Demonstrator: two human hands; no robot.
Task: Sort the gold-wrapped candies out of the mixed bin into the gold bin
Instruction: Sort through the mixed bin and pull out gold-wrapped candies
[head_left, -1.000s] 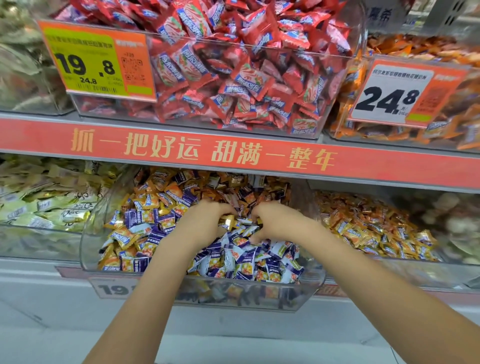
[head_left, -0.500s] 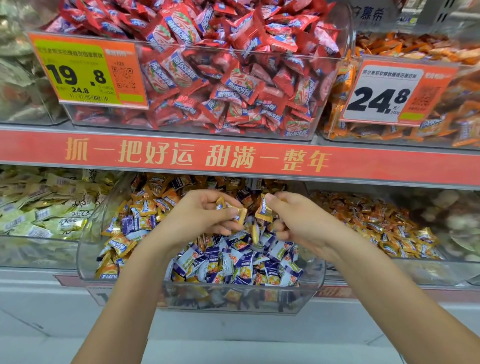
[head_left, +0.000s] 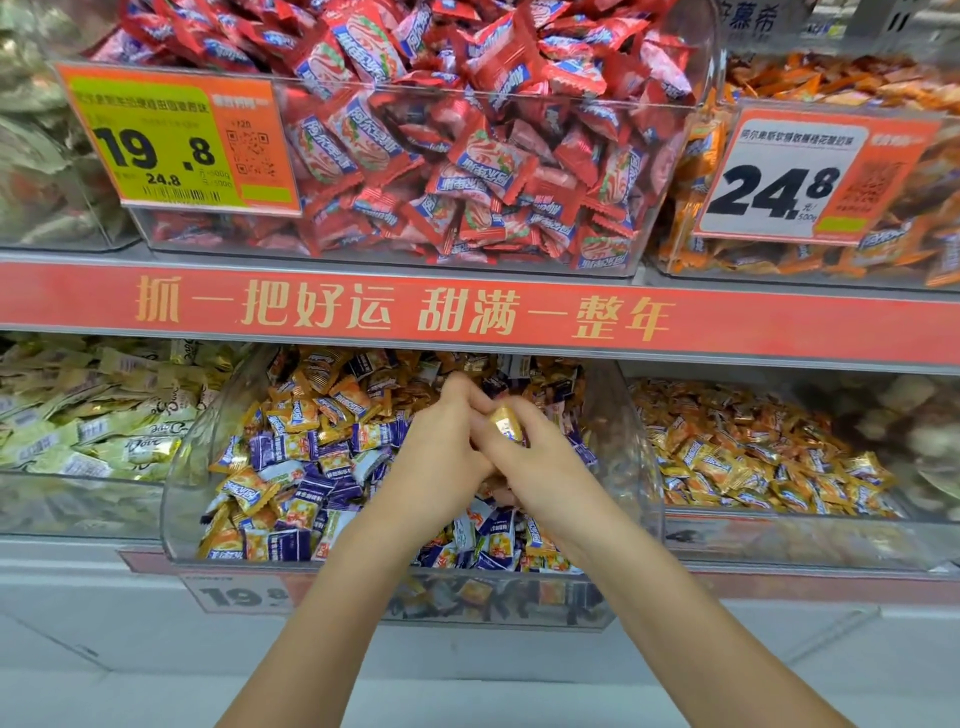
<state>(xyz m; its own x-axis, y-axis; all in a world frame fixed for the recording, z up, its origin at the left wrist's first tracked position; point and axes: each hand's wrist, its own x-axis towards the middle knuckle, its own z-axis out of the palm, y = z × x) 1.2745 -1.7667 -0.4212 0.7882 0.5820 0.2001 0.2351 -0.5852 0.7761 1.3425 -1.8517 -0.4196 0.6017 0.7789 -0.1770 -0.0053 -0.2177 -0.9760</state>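
The clear mixed bin (head_left: 635, 457) on the lower shelf holds purple, orange and gold-wrapped candies. My left hand (head_left: 439, 452) and my right hand (head_left: 540, 467) meet above its middle, fingers curled and pressed together. A gold-wrapped candy (head_left: 505, 422) shows between the fingertips of both hands, and both pinch it. Whether more candies lie inside either palm is hidden. The gold bin (head_left: 789, 538), filled with gold-orange candies, stands directly to the right of the mixed bin.
A bin of pale yellow-green candies (head_left: 93, 431) sits left of the mixed bin. Above, behind a red shelf strip (head_left: 779, 327), stand a bin of red candies (head_left: 441, 156) and a bin of orange ones (head_left: 675, 171), each with a price tag.
Both hands came up out of the candy pile, each with a gold candy, then moved together. They now touch over the bin's middle, with one gold candy showing between them.
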